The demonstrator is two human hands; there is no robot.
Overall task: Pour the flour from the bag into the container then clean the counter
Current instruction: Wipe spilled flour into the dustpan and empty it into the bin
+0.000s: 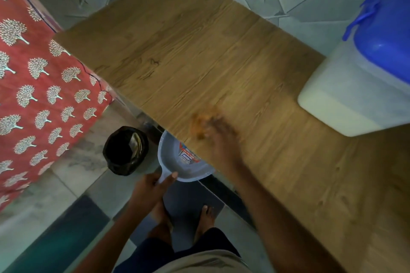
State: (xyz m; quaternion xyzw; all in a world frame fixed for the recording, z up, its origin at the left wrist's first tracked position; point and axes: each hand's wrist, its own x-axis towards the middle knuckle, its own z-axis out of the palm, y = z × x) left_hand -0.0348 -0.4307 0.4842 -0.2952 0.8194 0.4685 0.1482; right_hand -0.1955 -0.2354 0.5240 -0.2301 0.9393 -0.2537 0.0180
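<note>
Dustpan (177,163) x1, left fingers (149,182) clamped on it | right fingers (214,127): cannot tell | container (346,95) x1

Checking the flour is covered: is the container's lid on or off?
On. The blue lid covers the top of the white container on the counter; whether its clasp is fastened, cannot tell.

Left hand (153,186) curled in grip, held low; right hand (219,137) stretched forward, blurred.

Dustpan (169,162) label (187,155) — print blurred, unreadable.
</note>
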